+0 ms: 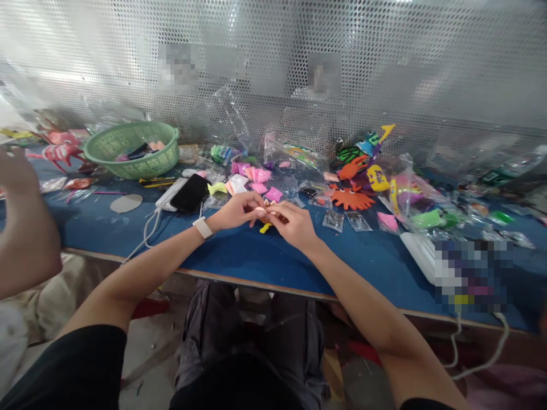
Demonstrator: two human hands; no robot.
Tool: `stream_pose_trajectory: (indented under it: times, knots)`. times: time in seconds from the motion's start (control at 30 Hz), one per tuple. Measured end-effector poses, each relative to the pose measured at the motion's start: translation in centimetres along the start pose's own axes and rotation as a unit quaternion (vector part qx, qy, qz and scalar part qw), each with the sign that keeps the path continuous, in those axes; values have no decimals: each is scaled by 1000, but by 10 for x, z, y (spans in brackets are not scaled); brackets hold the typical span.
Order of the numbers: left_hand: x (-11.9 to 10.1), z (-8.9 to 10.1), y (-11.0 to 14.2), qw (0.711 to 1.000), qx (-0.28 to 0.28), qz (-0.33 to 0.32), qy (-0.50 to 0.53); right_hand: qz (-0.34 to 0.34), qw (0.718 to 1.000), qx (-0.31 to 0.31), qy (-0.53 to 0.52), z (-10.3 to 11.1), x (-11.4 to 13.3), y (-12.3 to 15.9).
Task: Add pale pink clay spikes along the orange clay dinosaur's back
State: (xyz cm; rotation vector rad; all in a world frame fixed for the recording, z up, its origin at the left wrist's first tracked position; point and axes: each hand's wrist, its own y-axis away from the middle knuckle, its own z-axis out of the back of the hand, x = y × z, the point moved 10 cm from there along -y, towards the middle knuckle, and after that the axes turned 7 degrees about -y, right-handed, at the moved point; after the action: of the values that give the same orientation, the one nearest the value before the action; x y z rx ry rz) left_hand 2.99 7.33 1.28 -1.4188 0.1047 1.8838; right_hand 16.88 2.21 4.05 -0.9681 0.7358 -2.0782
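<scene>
My left hand (243, 210), with a pale watch band on its wrist, meets my right hand (296, 223) over the table's near half. The fingertips of both hands pinch small pieces of peach-coloured modelling clay (270, 209). Fingers cover much of the clay, so its shape is unclear. Just beneath, a small yellow piece (265, 228) shows; whether it is joined to the clay cannot be made out. Beyond my hands lie pink clay packs (258, 174) and clear wrappers. An orange crab-like clay figure (352, 197) sits to the right of them.
A green basket (132, 151) stands back left on the blue table (239, 256). A black phone (190, 193) and white power bank are left of my hands; another white device (416, 256) lies right, with cables. Another person's arm (25, 228) reaches in at left. A perforated metal panel (273, 68) rises behind.
</scene>
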Motion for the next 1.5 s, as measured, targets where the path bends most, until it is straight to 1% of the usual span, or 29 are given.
stream_pose_trajectory:
  times: [0.2, 0.27, 0.3, 0.37, 0.43, 0.5, 0.57, 0.63, 0.73, 0.83, 0.93, 1.1, 1.2, 1.33, 1.4, 1.5]
  knots:
    - [-6, -2, 1, 999, 19, 0, -38, 18, 997, 29, 67, -7, 7, -1]
    - [-8, 0, 2, 998, 19, -8, -59, 11, 997, 37, 72, -9, 7, -1]
    - [-9, 3, 2, 997, 10, -17, -79, -1, 998, 31, 63, -8, 4, -2]
    - [-11, 14, 1, 987, -20, -39, -153, -39, 999, -5, 13, 2, -6, -2]
    - [-11, 29, 1, 963, -63, -53, -258, -78, 992, -75, -62, 20, -20, -2]
    - [-5, 47, -1, 929, -101, -38, -354, -93, 977, -147, -124, 38, -31, 0]
    - [6, 63, -3, 898, -115, 7, -424, -91, 969, -174, -151, 46, -36, -1]
    - [22, 73, -5, 870, -90, 64, -480, -89, 971, -161, -151, 44, -35, -2]
    - [43, 75, -5, 833, -23, 117, -541, -90, 976, -131, -149, 33, -30, -2]
    - [52, 73, -3, 816, 8, 132, -562, -85, 976, -97, -177, 21, -23, -1]
    - [58, 72, 0, 798, 29, 155, -582, -78, 978, -77, -179, 16, -20, -1]
    - [58, 74, 4, 767, 49, 186, -612, -83, 980, -69, -167, 14, -25, 1]
    - [50, 70, 4, 758, 52, 174, -627, -92, 981, -61, -161, 11, -27, 2]
    - [37, 64, 4, 744, 49, 149, -649, -93, 981, -31, -167, 3, -24, 1]
    - [37, 60, 4, 741, 59, 147, -652, -91, 980, -20, -174, 0, -22, 1]
    - [41, 54, 5, 749, 82, 150, -641, -90, 979, -13, -180, -2, -23, 2]
